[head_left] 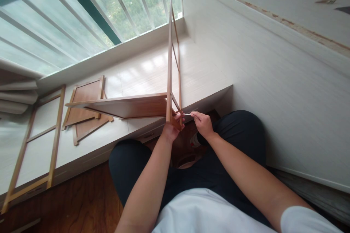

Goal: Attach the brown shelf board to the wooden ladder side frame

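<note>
Upright at the edge of the white ledge [153, 69] stands a thin wooden frame [170, 65], seen almost edge-on, with a flat brown panel [128, 106] joined to its lower end and jutting out level to the left. At the frame's bottom corner the left hand [171, 129] is closed round the wood, fingers wrapped over the near edge, forearm rising straight from below. Just beside it the right hand [202, 123] pinches a slim metal tool [187, 115] between thumb and fingertips, the grip narrow, its tip pointing left and meeting the frame's corner; whether it is a key or a driver I cannot tell. The right forearm comes in from the lower right, wrist slightly bent. Both hands sit above the person's dark-clad knees [240, 131]. Farther left on the ledge lie two more panels [86, 107], stacked and overlapping, and a second frame [35, 142] lying flat. A barred window [82, 14] runs behind the ledge.
</note>
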Tool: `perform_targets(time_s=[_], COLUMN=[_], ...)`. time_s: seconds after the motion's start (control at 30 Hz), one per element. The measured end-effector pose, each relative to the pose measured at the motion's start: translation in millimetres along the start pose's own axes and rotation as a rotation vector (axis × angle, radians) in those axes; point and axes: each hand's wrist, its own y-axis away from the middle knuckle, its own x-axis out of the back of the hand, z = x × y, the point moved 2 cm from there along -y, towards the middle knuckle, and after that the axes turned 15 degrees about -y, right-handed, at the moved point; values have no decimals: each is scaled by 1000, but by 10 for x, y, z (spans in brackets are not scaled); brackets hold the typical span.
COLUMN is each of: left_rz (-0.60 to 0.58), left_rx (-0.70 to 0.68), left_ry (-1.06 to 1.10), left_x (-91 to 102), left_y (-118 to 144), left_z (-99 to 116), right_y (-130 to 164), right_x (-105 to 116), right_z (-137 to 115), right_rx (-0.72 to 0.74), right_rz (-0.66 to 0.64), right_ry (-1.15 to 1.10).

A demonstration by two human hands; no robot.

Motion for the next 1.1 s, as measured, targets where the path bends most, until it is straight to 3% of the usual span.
perform_targets(time_s=[0.5, 0.73, 1.1], left_rz=[0, -1, 10], left_rx=[3, 1, 3], left_ry=[-1, -9, -11], left_x=[28, 32, 6], left_y=[-1, -11, 10], left_z=[-4, -5, 6], right_y=[125, 122, 7], right_x=[-139, -192, -76], right_z=[79, 134, -45], right_rx=[-135, -218, -227], right_rz=[141, 139, 76], right_ry=[-224, -309, -294])
